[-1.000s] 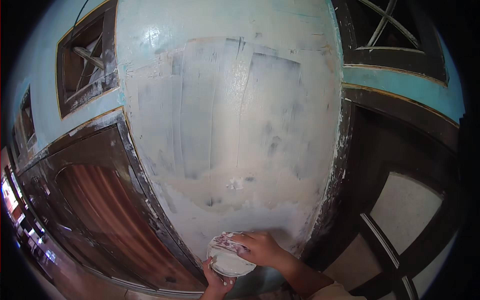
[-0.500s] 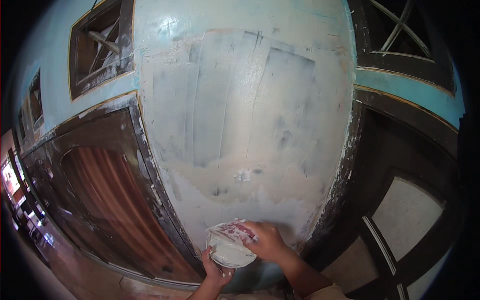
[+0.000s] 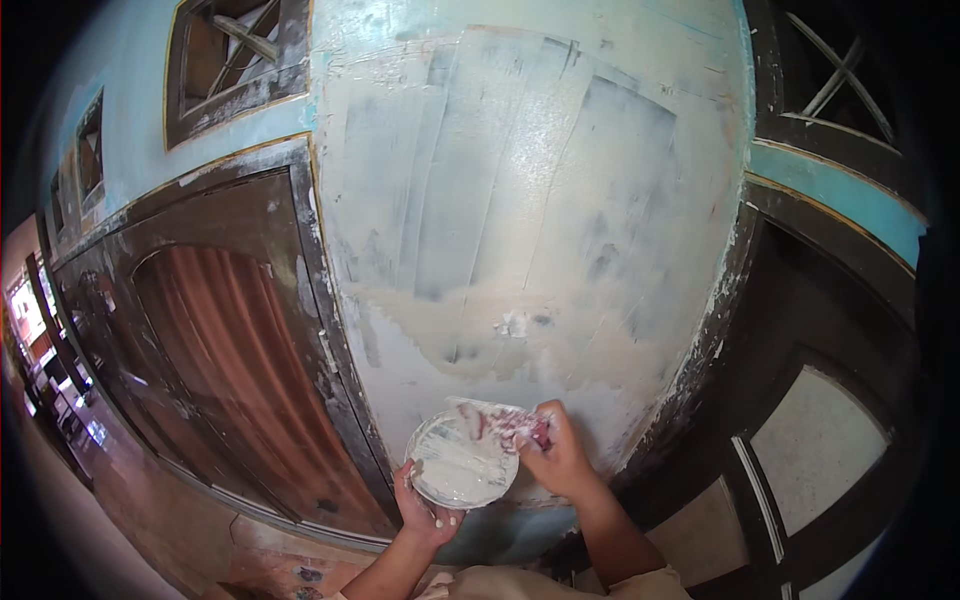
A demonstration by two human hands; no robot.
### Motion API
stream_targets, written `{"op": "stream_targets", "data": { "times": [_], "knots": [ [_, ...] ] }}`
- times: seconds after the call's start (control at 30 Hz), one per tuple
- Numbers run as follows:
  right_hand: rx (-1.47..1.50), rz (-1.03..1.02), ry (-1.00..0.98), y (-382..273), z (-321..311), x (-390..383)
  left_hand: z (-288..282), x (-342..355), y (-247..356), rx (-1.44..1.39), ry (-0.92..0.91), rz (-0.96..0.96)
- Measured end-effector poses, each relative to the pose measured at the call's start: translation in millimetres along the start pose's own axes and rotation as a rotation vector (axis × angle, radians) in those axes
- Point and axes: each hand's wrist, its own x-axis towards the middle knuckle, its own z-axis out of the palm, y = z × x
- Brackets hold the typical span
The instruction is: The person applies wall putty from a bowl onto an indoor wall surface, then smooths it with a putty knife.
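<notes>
My left hand (image 3: 425,505) supports a shallow round container (image 3: 450,465) of wet white putty from below and at its left side, with putty on the fingers. My right hand (image 3: 555,450) grips a putty knife (image 3: 510,425) with a red, putty-smeared handle, held at the upper right of the container. Its blade is partly hidden by putty. Behind them rises a wall (image 3: 500,210) with patchy white and grey skim coat and streaks.
A dark door (image 3: 200,290) with a reddish-brown curtain panel is on the left, another dark door (image 3: 810,450) on the right. Vent windows (image 3: 235,55) sit above both. A bright opening (image 3: 25,310) shows at the far left, with reddish floor (image 3: 270,560) below.
The view has swung so the wall appears higher and further right. The putty knife has lifted toward the container's upper right, and both hands have risen slightly in the picture.
</notes>
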Motion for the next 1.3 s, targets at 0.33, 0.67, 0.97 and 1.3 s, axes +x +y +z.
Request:
{"op": "stream_targets", "data": {
  "times": [0.33, 0.67, 0.97, 1.3],
  "knots": [
    [0.825, 0.073, 0.107, -25.4, 2.6, 37.8, 12.7, -3.2, 19.2, -0.061, -0.063, 0.025],
    [-0.141, -0.098, -0.253, -71.6, -10.5, 74.1, 22.7, -2.2, 26.6, 0.092, -0.065, 0.065],
    [-0.177, 0.066, -0.385, -58.3, 17.1, 88.0, 41.3, 6.8, 17.1, 0.053, -0.036, 0.097],
    [0.573, 0.104, 0.042, -20.7, 11.5, 68.6, 33.5, 13.6, 25.8, 0.003, -0.084, 0.116]
  ]
}}
